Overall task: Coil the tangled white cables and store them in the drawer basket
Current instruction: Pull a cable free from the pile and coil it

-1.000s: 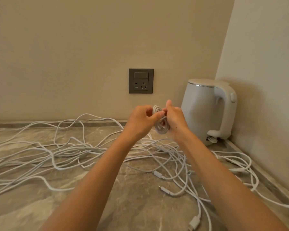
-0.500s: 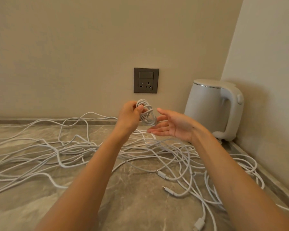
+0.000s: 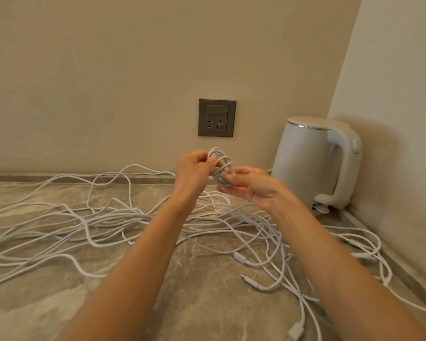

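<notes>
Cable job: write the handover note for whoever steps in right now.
Hands: the left hand grips the small coiled cable near its top; the right hand pinches its lower loops.
Where: the coil is held above the countertop, below the wall socket and left of the white kettle.
Done: one cable wound, not yet stored.
Left: coil the tangled cables spread over the countertop, then store them all in the drawer basket, which is not in view.

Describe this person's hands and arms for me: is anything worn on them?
The left hand and right hand are bare: no gloves, rings, watch or bracelets show. No sleeve shows on either forearm up to the picture's edge.
</notes>
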